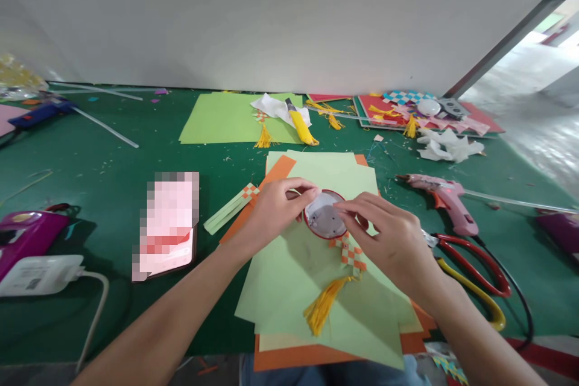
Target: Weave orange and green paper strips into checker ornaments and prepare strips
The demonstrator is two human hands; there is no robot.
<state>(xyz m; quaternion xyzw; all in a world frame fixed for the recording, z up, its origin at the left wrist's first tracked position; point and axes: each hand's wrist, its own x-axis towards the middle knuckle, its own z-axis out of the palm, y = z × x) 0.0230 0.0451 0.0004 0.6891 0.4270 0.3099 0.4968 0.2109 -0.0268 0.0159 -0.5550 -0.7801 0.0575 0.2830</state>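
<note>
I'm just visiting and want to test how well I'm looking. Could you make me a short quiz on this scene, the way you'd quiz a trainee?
1. Multiple choice: what colour is the tassel nearest the hands?
(a) blue
(b) yellow
(c) white

2. True or false: the pink glue gun lies to the right of the round thing being worked on.

3. Open question: what does the round thing between the left hand and the right hand look like?

Key:
1. b
2. True
3. A shallow grey dish with a red rim.
</note>
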